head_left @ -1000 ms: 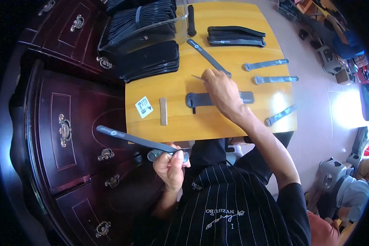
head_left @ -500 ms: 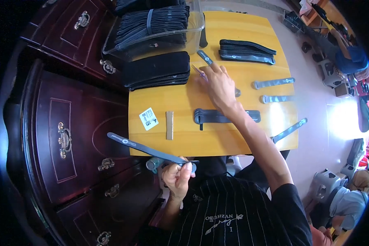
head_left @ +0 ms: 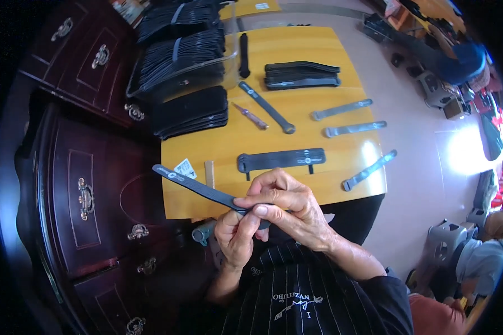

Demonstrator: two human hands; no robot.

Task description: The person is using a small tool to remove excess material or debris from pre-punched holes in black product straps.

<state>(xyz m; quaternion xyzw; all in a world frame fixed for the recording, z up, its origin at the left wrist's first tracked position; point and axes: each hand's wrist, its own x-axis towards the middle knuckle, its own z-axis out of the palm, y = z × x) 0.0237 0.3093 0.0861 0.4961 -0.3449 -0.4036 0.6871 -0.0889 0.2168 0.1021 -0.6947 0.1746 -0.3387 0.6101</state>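
Observation:
A dark grey strap [head_left: 198,188] with pale print stretches up and left from my two hands, just off the table's near edge. My left hand [head_left: 236,237] pinches its end from below. The fingers of my right hand [head_left: 296,209] are closed on the same end from the right, and they hide that part of the strap. Beyond them on the table lies a small screwdriver [head_left: 251,116] with a translucent handle, beside a single strap [head_left: 267,108]. Closer in, a flat bundle of straps [head_left: 282,160] lies crosswise.
Three separate straps [head_left: 356,127] lie at the table's right. Stacks of black straps [head_left: 302,75] and a black pile [head_left: 190,111] sit farther back. A clear bin [head_left: 232,61] holds banded bundles. A white label [head_left: 185,168] and a tan strip [head_left: 209,174] lie near left, beside dark drawers [head_left: 89,195].
My right hand has let go of the screwdriver, which now lies on the table, and has come back to the strap in my left hand. The view has shifted slightly.

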